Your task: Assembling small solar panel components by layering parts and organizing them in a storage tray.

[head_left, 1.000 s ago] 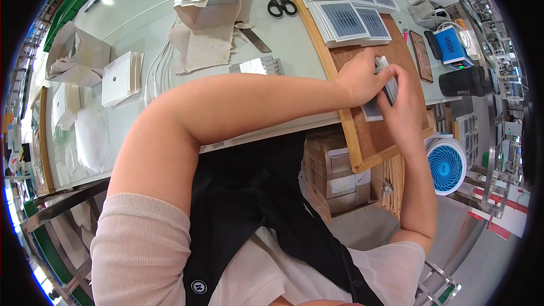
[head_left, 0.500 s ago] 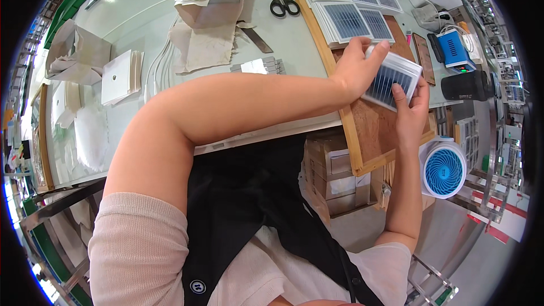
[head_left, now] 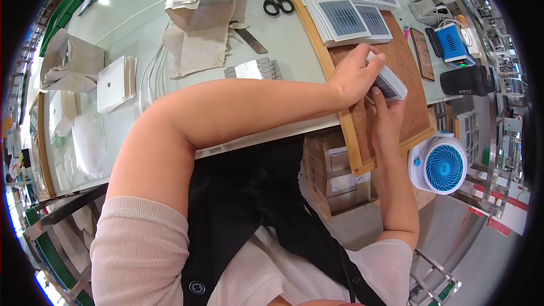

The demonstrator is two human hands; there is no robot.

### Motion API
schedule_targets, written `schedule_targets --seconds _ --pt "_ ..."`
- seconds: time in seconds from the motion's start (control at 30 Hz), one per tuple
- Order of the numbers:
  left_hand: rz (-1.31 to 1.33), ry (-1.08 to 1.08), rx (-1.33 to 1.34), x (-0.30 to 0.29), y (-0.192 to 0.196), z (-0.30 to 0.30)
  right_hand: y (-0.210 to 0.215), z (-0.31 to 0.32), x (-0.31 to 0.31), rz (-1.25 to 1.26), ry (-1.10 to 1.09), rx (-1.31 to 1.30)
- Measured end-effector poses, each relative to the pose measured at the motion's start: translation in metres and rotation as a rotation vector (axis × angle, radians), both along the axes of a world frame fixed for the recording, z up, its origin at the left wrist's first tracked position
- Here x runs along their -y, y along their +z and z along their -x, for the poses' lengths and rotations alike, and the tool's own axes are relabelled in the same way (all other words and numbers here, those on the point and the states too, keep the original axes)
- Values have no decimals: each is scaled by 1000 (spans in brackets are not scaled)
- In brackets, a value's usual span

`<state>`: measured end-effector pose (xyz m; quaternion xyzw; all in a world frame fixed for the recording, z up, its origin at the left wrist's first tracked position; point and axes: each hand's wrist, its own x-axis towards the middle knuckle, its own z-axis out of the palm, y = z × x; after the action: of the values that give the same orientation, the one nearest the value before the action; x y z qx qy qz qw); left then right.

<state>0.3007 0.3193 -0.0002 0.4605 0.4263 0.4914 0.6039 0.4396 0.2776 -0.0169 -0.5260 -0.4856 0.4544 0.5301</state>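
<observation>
Both of my hands grip a small stack of solar panels point(head_left: 392, 86), dark blue cells with white borders, tilted above a brown wood-framed board point(head_left: 412, 59). My left hand point(head_left: 357, 76) reaches across from the left and closes on the stack's near-left end, thumb on top. From below, my right hand point(head_left: 389, 118) holds the lower side; some of its fingers are hidden behind the stack. Several more stacks of solar panels point(head_left: 341, 18) lie face up in two rows at the board's far end.
Black-handled scissors point(head_left: 278, 5), a metal blade point(head_left: 250, 40) and grey metal blocks point(head_left: 254, 69) lie left of the board. To its right are a phone-like slab point(head_left: 421, 54), a blue device point(head_left: 455, 45) and a black cylinder point(head_left: 466, 81). A fan point(head_left: 444, 165) stands nearer me.
The held stack has turned, from its face showing broadly to a steeper tilt showing its edges. My right hand has moved left and slightly down, closer to my left hand.
</observation>
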Motion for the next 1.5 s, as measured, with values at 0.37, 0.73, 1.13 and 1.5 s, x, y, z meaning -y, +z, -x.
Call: schedule_targets --seconds 0.37,0.73,1.13,1.5 --pt "-17 25 -168 -3 9 24 58 -52 -83 145 199 48" --pt "35 -322 -557 -20 11 61 65 -59 -243 451 765 271" --pt "69 -343 -452 -21 14 75 61 -36 -239 233 599 749" --pt "-34 256 -232 -40 4 76 1 -16 -192 43 34 127"
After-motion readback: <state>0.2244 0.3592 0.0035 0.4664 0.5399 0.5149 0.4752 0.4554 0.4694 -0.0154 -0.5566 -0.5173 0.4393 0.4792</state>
